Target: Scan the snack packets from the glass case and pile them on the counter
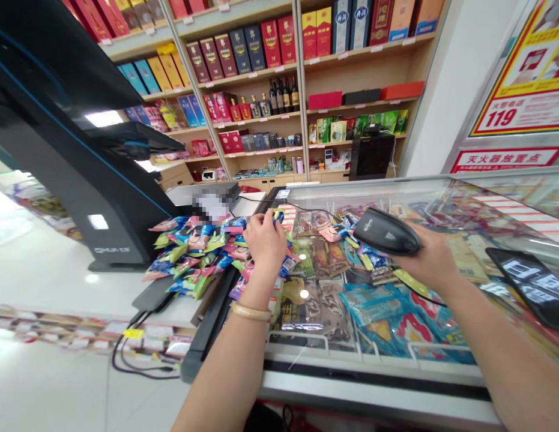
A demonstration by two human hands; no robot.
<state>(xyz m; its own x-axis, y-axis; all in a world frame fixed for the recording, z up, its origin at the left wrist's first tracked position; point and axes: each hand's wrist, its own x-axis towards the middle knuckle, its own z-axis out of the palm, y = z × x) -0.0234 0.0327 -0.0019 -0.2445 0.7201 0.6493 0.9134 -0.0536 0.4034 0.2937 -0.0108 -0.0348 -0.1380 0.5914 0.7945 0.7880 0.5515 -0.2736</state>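
Head view: looks part-done. Big heap of snack packets (193, 255) at left edge of the glass-topped freezer (378, 387), lapping onto it; smaller batch (373, 259) farther in on its glass. Left hand (266, 237), at that edge: fingers curled over packets, grip can't tell. Right hand (430, 257) above glass, fingers wrapped round scanner (387, 231). Scanned count unclear.

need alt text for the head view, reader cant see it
A person's right hand holds a black handheld scanner over a glass-topped display case; the left hand is at a heap of colourful packets near a black checkout terminal.
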